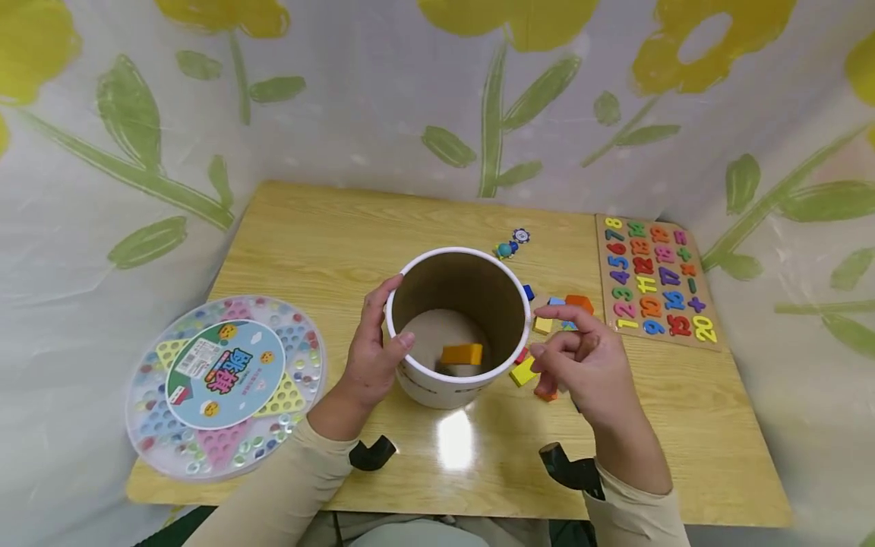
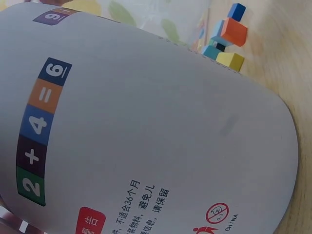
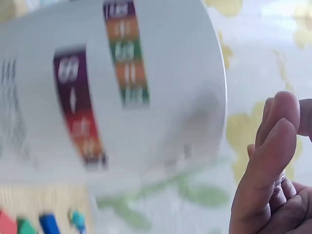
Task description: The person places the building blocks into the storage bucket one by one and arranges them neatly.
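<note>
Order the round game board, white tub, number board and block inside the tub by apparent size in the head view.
1. Round game board
2. White tub
3. Number board
4. Block inside the tub
No two look alike in size.

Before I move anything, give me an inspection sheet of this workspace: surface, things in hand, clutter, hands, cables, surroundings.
Surface: wood-grain table, glare spot in front of the tub.
Things: white tub, orange block inside; loose coloured blocks to its right.
Clutter: round game board at left, number board at right, small figure and round token behind the tub.
Hands: left hand grips the tub with its fingers; right hand holds nothing, beside the rim.
Cables: thin dark strand below the table's front edge; cannot tell if a cable.
Surroundings: flower-print sheet behind and beside the table.
</note>
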A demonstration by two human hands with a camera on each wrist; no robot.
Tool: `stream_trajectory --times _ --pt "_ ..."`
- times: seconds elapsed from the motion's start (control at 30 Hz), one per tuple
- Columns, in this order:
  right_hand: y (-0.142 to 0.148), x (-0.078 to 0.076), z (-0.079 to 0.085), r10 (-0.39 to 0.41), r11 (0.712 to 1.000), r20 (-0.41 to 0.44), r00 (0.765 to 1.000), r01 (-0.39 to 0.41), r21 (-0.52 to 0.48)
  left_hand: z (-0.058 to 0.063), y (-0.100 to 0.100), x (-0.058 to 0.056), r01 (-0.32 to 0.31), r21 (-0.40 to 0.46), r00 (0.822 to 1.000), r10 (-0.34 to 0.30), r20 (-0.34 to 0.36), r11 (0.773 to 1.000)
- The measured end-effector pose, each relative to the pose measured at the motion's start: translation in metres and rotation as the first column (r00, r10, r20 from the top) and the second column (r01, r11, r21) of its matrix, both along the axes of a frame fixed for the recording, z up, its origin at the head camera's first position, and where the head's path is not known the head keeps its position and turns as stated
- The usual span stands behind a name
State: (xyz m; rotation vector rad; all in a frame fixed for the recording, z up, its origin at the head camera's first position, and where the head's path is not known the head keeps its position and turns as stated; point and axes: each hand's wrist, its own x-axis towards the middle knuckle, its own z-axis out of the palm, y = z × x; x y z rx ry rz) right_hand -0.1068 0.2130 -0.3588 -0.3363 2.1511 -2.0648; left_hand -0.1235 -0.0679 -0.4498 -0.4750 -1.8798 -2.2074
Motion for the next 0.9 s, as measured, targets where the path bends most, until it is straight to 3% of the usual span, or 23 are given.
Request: stream_trajectory --times 0.13,0.27,0.43,0.53,0.6,0.73,0.9 --pt "0.03 0.003 -0.017 -0.156 0.987 0.026 0.987 0.155 0.052 0.001 0.001 -0.001 -0.021 -0.015 1.0 0.021 -0.002 1.0" --pt "0.055 0.008 -0.057 -0.286 0.956 0.173 0.943 0.268 0.121 0.0 0.002 -0.001 -0.019 0.002 1.0 0.019 -0.007 1.0" --pt "0.066 0.02 -0.118 -0.357 0.927 0.375 0.856 0.275 0.255 0.001 0.002 -0.003 0.009 0.047 1.0 -0.008 -0.021 0.999" --pt "0.064 0.028 -0.144 -0.368 0.922 0.428 0.826 0.265 0.282 0.001 0.002 -0.003 0.025 0.072 0.999 -0.024 -0.026 0.997" --pt "0.062 0.032 -0.153 -0.364 0.928 0.45 0.815 0.273 0.255 0.001 0.003 -0.004 0.029 0.078 0.999 -0.027 -0.027 0.996" --pt "0.056 0.035 -0.157 -0.329 0.944 0.496 0.803 0.268 0.192 0.001 0.003 -0.005 0.032 0.078 0.999 -0.03 -0.023 0.996" --pt "0.055 0.034 -0.168 -0.319 0.947 0.507 0.801 0.251 0.198 0.0 0.003 -0.004 0.053 0.093 0.998 -0.051 -0.022 0.994"
